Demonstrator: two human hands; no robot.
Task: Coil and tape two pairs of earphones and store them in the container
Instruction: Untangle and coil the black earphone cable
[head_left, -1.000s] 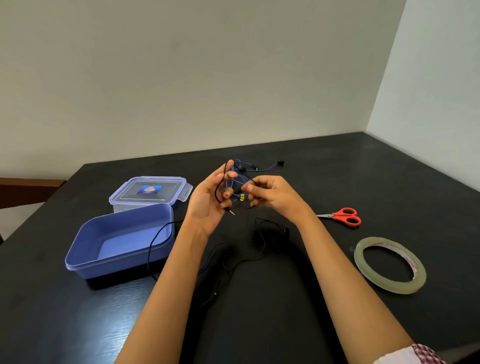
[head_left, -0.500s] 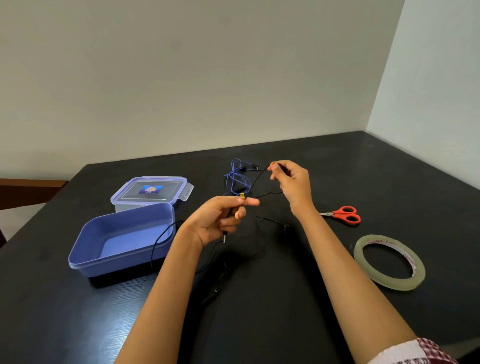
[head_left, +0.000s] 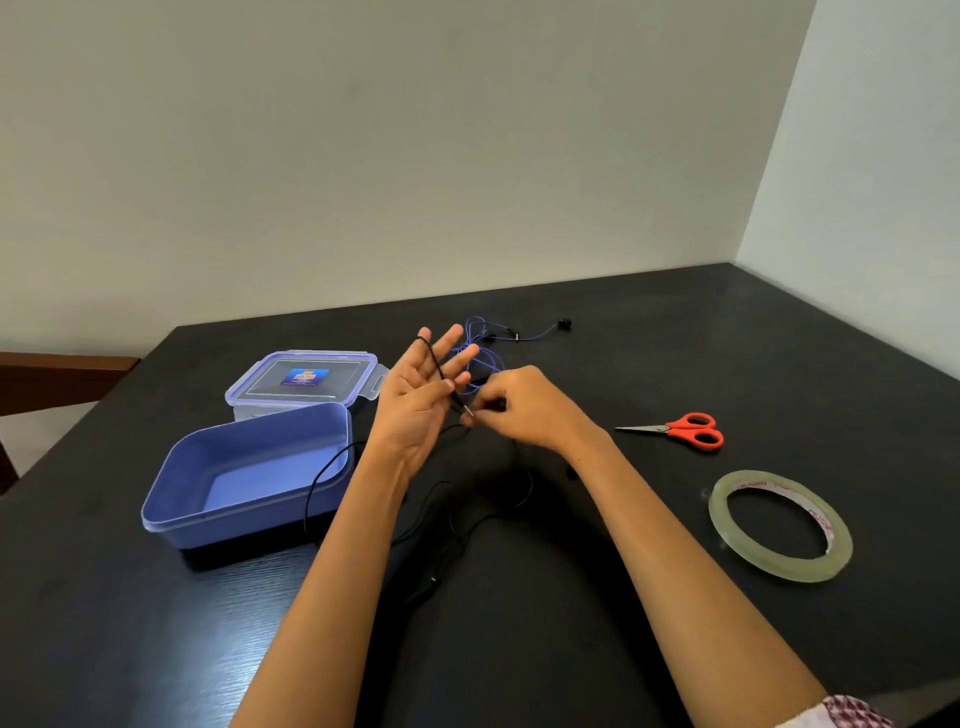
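the left hand (head_left: 415, 410) stands upright with fingers spread, the black earphone cord (head_left: 434, 358) running lengthwise over them, its plug end pinched just right by the closed right hand (head_left: 511, 408), nearer the slack.

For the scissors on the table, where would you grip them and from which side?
Take the scissors by the red handle loops, coming from above on the right-hand side. They lie flat on the black table with the blades closed and pointing left toward the right hand, so the loops are the bulkier, safer part and face away from the hands. The tape roll lies nearer, clear of that approach.
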